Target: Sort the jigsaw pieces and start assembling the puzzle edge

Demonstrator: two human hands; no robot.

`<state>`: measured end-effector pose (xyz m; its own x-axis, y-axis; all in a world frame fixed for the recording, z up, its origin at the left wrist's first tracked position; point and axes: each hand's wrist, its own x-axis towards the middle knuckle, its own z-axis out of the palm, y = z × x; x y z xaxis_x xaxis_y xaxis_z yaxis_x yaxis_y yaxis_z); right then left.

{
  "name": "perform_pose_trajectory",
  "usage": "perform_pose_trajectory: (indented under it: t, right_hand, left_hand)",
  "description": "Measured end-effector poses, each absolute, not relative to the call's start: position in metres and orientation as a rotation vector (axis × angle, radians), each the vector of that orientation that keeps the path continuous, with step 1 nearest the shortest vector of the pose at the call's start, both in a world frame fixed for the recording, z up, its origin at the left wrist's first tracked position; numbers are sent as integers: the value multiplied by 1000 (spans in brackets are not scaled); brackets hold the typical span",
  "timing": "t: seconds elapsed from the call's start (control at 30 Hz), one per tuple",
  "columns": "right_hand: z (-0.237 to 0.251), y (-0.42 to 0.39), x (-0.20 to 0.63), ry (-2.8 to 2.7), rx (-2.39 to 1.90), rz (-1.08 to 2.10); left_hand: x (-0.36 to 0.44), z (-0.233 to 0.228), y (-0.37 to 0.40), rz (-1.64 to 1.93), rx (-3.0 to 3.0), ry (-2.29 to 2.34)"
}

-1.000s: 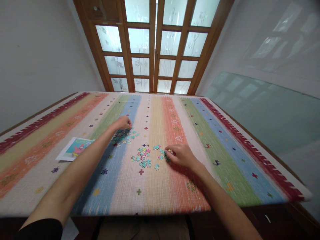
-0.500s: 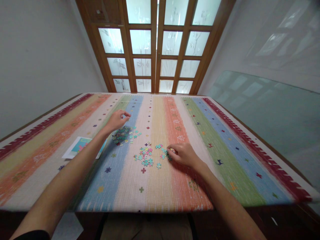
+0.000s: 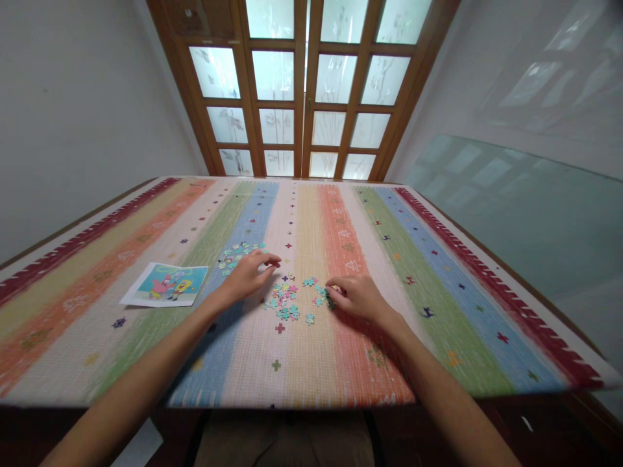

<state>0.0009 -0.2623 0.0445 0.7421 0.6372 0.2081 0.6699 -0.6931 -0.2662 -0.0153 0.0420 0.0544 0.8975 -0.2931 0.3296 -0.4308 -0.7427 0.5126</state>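
Left hand: our left hand (image 3: 248, 275) lies low over the striped cloth (image 3: 438, 311), fingers stretched together toward the right, tips just beside the near cluster of pieces (image 3: 287, 301). Whether a piece is pinched under the fingertips we cannot tell.

Right hand: our right hand (image 3: 355, 297) rests on the orange stripe at the right edge of the near cluster, thumb and forefinger drawn together on a small piece (image 3: 332, 289); the piece itself is mostly hidden.

Pieces: two loose groups. The far pile (image 3: 237, 254) sits on the blue and green stripes, just beyond the left hand. The near cluster lies between the two hands, pieces mostly teal with a few pink.

Reference: printed picture (image 3: 168, 284) lies flat at the left, well apart from both groups.

Method note: we judge the work to be sorting and fitting small pieces. Best to keep the right pinch light, lift the piece clear before turning it, and lay it flat. Keep the left fingers off the cluster edge so nothing scatters.

Risk: the woven cloth may snag tabs; sliding pieces seems unwise.
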Motion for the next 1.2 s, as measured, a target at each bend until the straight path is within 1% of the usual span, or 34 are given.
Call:
perform_pose_trajectory:
  t: [0.17,0.43,0.63,0.9,1.2]
  right_hand:
    - [44,-262,0,-1000,-2650,-108]
    - [42,-252,-6,-1008,-2723,-66]
    - [40,-249,-8,-1017,-2753,-73]
    - [44,-252,-6,-973,-2794,-78]
    - [48,-254,-6,-983,-2778,-62]
  left_hand:
    - [-20,39,22,189,2455,-646]
    - [-26,38,-2,144,2558,-934]
    - [-27,38,0,228,2584,-854]
    - [-27,40,-5,337,2663,-865]
    - [-14,36,-17,291,2705,-956]
